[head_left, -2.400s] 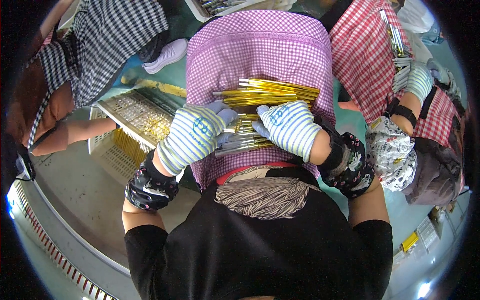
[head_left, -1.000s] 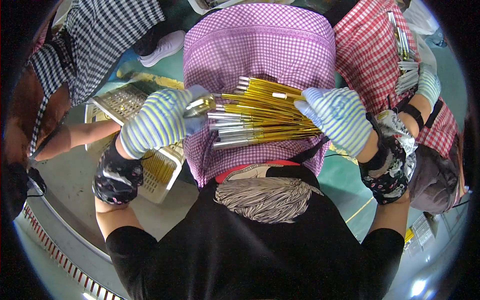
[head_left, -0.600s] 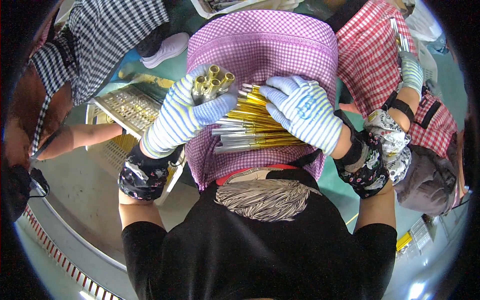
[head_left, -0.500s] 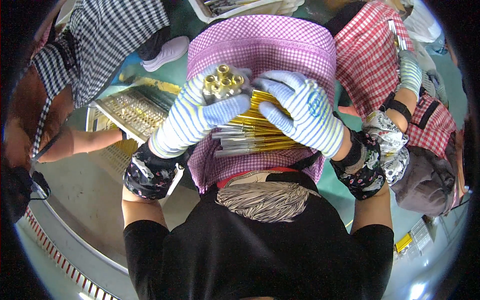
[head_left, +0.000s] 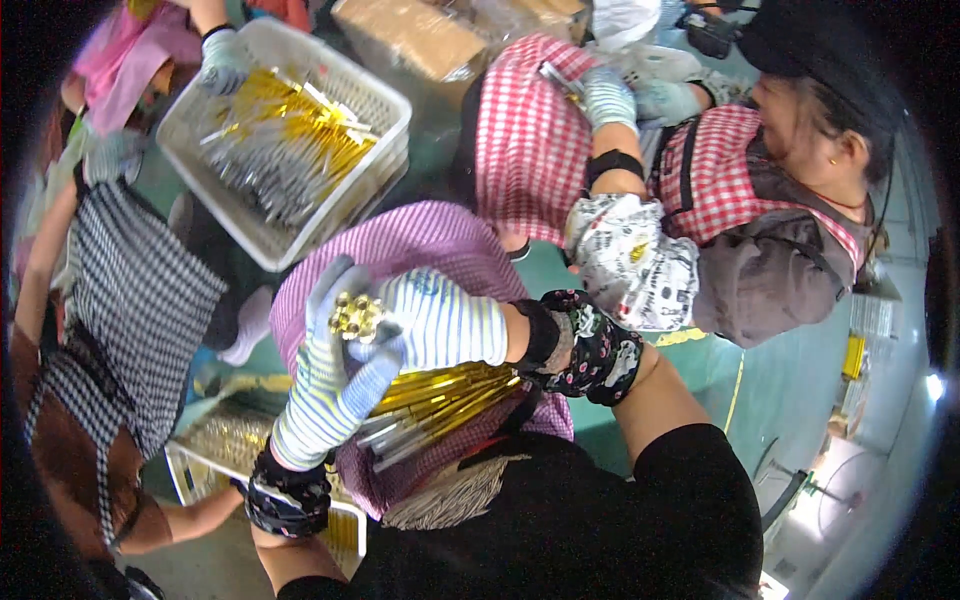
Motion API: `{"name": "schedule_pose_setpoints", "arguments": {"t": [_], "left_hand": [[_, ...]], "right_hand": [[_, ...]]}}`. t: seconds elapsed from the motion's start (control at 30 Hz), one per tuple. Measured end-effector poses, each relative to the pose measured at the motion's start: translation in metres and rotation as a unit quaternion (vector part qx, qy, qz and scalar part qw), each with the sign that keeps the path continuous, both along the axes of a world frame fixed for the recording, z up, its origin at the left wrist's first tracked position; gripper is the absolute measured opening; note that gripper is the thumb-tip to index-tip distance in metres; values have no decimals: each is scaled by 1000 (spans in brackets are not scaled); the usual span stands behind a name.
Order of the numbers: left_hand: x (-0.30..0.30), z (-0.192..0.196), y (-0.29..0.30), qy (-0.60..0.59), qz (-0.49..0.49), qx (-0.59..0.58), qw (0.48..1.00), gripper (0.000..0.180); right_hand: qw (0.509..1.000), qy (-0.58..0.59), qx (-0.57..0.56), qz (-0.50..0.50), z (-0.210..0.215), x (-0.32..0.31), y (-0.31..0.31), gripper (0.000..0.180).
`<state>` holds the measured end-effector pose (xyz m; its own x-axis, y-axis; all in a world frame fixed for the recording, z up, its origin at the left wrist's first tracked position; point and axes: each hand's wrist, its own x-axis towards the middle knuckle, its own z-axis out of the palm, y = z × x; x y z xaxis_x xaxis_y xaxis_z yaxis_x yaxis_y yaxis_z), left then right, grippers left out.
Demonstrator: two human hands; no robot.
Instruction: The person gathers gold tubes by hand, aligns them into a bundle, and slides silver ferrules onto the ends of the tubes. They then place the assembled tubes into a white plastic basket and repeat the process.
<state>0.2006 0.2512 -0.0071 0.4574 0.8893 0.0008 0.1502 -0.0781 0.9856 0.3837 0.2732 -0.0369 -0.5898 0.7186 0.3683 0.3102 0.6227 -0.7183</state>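
Note:
Both my hands wear blue-and-white striped gloves. My left hand [head_left: 330, 385] and my right hand [head_left: 440, 320] close together around a bundle of gold tubes [head_left: 355, 317], held upright so their round ends face the camera. Under my hands, more gold and silver tubes [head_left: 440, 400] lie loose across my lap on a pink checked apron [head_left: 420, 240].
A white basket [head_left: 385, 110] full of gold and silver tubes stands ahead on the left, with another person's gloved hand at its far edge. A person in a red checked apron [head_left: 530, 130] sits at the right. A second white tray [head_left: 200, 470] with gold tubes lies low left.
The camera has tilted, so the basket and the neighbours are now in view. My hands have gathered gold tubes off my lap and stood them up as a bundle, with both hands closing round it.

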Motion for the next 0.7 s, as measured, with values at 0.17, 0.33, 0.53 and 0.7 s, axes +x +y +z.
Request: {"name": "schedule_pose_setpoints", "arguments": {"t": [0.17, 0.33, 0.53, 0.7], "left_hand": [[-8, -36, 24, 133, -82, 117, 981, 43], [1, -39, 34, 188, -161, 199, 948, 37], [0, -52, 37, 164, -144, 137, 966, 36], [1, -54, 34, 180, -130, 150, 963, 35]], "right_hand": [[921, -156, 309, -179, -4, 65, 57, 15], [751, 492, -351, -266, 1, 76, 74, 25], [568, 652, -377, -332, -38, 114, 155, 13], [473, 699, -361, -397, -76, 168, 194, 21]]}}
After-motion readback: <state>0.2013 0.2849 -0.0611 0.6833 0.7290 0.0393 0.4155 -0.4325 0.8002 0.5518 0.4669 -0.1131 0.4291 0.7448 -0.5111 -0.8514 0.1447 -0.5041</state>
